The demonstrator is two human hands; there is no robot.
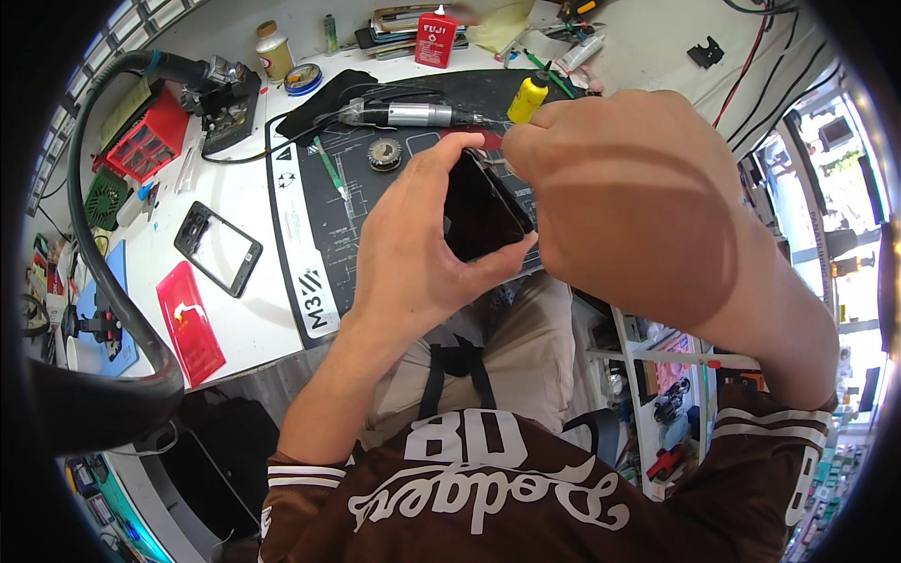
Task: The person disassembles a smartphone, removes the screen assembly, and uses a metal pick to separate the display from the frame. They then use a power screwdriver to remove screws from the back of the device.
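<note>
My left hand [399, 244] is wrapped round a dark smartphone [479, 214], thumb along the near edge and fingers at the far edge. The phone is tilted above the black work mat [328, 253], its glossy dark face partly showing. My right hand [629, 178] is closed beside the phone's right edge, knuckles up. Its fingertips are hidden behind the hand, so what they hold, if anything, cannot be made out. A red flat piece [490, 141] shows just beyond the phone. On the white table to the left lies an empty black phone frame [192, 223].
A silver handheld tool [413, 114] with a cable, a round metal piece [384, 155] and a green-handled tool [328, 167] lie on the mat. A yellow bottle [528, 97] stands beyond my right hand. A red packet [192, 324] and a black flexible arm [84, 197] are at left.
</note>
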